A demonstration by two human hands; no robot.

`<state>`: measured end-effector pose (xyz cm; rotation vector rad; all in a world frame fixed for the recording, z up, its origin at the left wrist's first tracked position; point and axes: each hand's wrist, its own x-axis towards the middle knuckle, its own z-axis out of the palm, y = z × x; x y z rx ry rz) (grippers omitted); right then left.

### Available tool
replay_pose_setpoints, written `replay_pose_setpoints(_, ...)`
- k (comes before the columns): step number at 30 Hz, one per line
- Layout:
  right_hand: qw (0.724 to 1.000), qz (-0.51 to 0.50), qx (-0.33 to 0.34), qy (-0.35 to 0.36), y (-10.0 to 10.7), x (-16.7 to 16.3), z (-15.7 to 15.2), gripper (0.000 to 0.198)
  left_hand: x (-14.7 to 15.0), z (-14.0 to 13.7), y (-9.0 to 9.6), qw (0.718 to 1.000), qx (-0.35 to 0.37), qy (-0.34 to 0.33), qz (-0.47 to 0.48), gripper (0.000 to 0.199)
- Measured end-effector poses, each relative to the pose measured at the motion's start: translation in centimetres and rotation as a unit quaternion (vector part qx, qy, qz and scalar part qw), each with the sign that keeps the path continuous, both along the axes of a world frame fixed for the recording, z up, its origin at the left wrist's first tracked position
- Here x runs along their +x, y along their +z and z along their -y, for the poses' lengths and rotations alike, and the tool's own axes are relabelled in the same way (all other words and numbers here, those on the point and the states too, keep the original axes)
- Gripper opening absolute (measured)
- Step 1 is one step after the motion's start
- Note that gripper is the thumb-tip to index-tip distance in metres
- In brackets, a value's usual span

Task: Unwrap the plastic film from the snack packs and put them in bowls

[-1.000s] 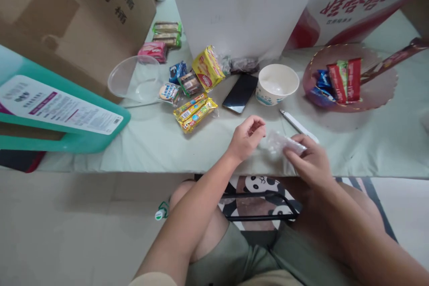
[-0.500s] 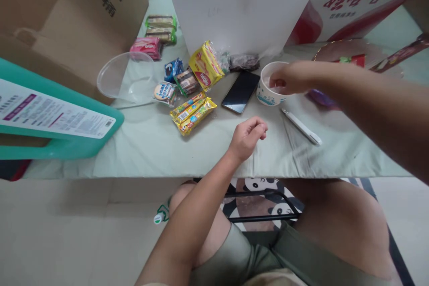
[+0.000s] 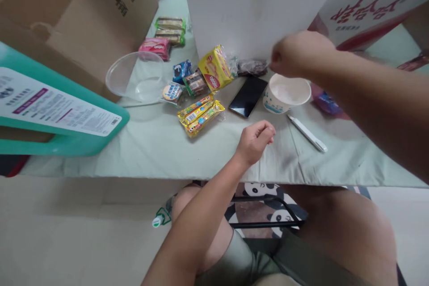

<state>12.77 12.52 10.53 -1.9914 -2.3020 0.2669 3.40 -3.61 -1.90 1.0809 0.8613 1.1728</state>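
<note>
My right hand (image 3: pixel 299 56) is raised just above the white paper cup (image 3: pixel 279 103), near its back rim. Its fingers are curled in, and whatever may be inside them is hidden and slightly blurred. The cup stands upright on the cloth. Closer to me, my left hand (image 3: pixel 255 142) rests at the table's front part as a loose fist, with nothing visible in it. A black phone (image 3: pixel 248 97) lies left of the cup. A slim white tool, like a box cutter (image 3: pixel 307 134), lies in front of it.
Packaged snacks (image 3: pixel 201 114), a yellow wafer pack (image 3: pixel 215 68) and a clear plastic bowl (image 3: pixel 115 73) lie to the left. A teal jug (image 3: pixel 114 120) and cardboard box (image 3: pixel 134 31) flank them. A white box (image 3: pixel 241 13) stands behind. A purple packet (image 3: pixel 327 103) is partly under my right arm.
My right hand has come up out of the paper cup and now hovers above its rim. My left hand keeps its place on the cloth. The view has shifted slightly.
</note>
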Motion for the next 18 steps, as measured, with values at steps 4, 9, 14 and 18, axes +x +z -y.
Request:
replay_pose_setpoints(4, 0.992, -0.108, -0.012, 0.061, -0.9, -4.8, 1.1, 0.053, -0.3, -0.1, -0.1, 1.0, -0.005, 0.019, -0.002, 0.031)
replay_pose_setpoints(9, 0.983, -0.154, -0.09, 0.033, -6.1, -9.4, 0.4, 0.039, -0.6, -0.1, -0.2, 1.0, -0.01, 0.026, -0.012, 0.03)
replay_pose_setpoints(14, 0.973, -0.23, -0.034, 0.016, -5.4, -7.9, 1.8, 0.032, -1.5, -0.2, -0.1, 0.995, -0.025, 0.087, -0.052, 0.03)
replay_pose_setpoints(18, 0.955, -0.269, 0.122, -0.021, -3.5, -2.5, 7.5, 0.035, -2.2, -0.5, -0.1, 0.988, -0.052, 0.142, 0.002, 0.019)
